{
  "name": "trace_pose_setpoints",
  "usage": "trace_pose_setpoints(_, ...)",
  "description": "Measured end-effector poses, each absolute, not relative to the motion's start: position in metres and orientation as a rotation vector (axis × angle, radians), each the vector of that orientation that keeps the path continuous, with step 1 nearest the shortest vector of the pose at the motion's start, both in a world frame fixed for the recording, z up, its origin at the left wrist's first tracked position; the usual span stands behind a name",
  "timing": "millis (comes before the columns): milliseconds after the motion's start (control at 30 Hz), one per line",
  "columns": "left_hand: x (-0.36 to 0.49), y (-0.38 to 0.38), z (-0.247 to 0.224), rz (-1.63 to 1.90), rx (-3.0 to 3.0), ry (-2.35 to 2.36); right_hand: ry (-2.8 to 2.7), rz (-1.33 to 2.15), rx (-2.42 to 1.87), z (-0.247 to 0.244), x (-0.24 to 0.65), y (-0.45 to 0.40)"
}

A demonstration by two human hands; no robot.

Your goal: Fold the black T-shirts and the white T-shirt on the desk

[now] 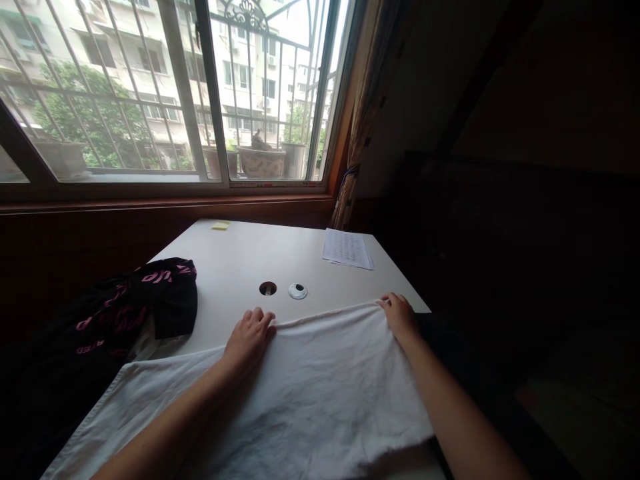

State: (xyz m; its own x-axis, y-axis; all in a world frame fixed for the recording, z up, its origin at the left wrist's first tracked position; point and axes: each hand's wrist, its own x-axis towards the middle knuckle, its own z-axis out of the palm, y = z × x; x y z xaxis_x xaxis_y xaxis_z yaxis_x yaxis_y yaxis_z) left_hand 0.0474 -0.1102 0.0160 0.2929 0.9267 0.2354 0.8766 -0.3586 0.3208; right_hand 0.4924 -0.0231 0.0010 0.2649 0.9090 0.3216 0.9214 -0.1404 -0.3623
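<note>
A white cloth garment (320, 387) lies spread over the near part of the white table (250, 257), with soft wrinkles across it. My left hand (251, 333) grips its far edge near the middle, fingers curled over the fabric. At the far right corner, my right hand (399, 313) pinches the same edge, which runs taut between the two hands. The garment's left part extends past my left forearm toward the lower left. Its exact kind cannot be made out, and its near end runs out of view.
A black garment with pink lettering (173, 293) hangs over the table's left side. Farther back lie a yellow sticky-note pad (221, 226) and printed papers (348, 249). A round cable hole (268, 289) and its loose cap (298, 291) are just beyond the cloth. A barred window stands behind.
</note>
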Motion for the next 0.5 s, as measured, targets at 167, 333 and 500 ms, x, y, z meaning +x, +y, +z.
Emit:
trace_pose_setpoints(167,0.049,-0.111,0.020,0.552,2.461,1.720,-1.666,-0.135,-2.069,-0.004,0.488,-0.026)
trace_pose_setpoints(333,0.062,-0.105,0.036,0.405,2.464,1.589,-1.627,-0.078,-2.126,-0.004,0.492,-0.028)
trace_pose_setpoints(500,0.078,-0.090,0.038,0.349,2.396,1.571,-1.611,0.070,-2.145,-0.002,0.498,-0.028)
